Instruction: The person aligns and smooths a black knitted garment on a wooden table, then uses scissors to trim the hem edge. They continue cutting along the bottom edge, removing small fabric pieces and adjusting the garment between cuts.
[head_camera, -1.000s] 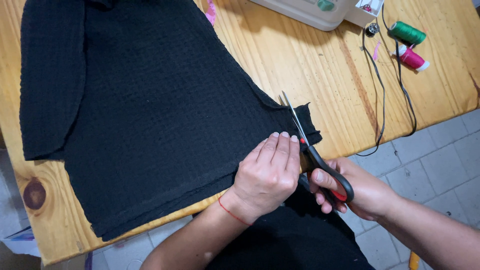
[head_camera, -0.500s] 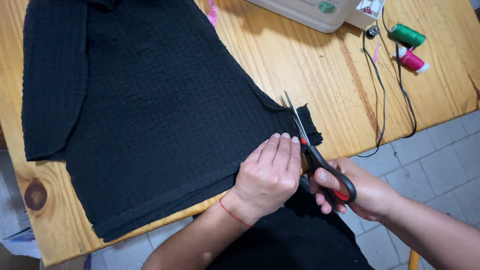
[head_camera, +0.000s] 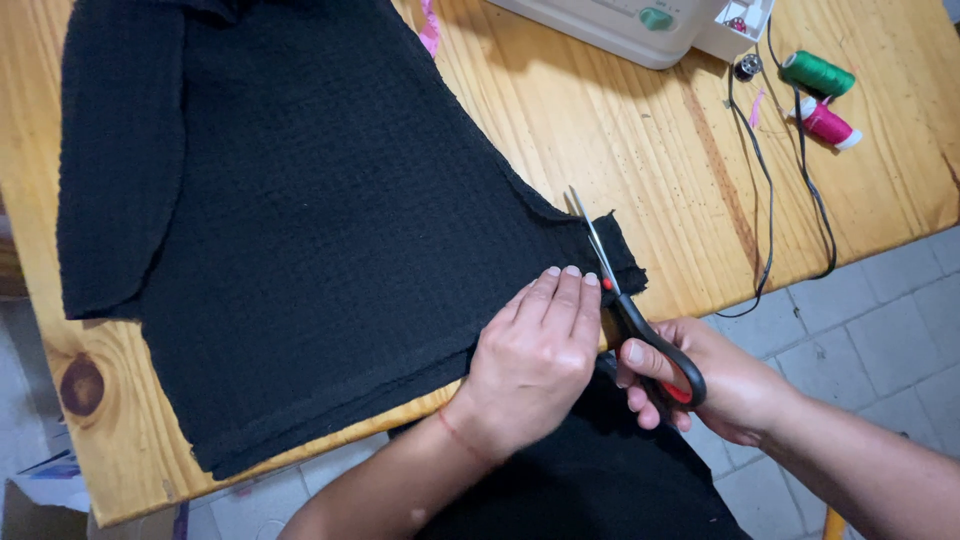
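left hand (head_camera: 535, 350) lies flat, fingers extended, pressing black fabric (head_camera: 320, 230) spread across the wooden tabletop (head_camera: 650, 160), centre frame; right hand (head_camera: 725, 385) grips black scissors (head_camera: 625, 295), blades parted over the fabric's right edge.

Sewing machine (head_camera: 620, 25) cut off by top edge, black fabric (head_camera: 300, 220) top cropped, scissors' (head_camera: 630, 300) lower blade hidden

The left hand (head_camera: 535, 355) is lying palm down, fingers (head_camera: 565, 290) together and stretched flat. Just right of it, the right hand (head_camera: 715, 385) is curling closed, thumb up, forearm angling away.
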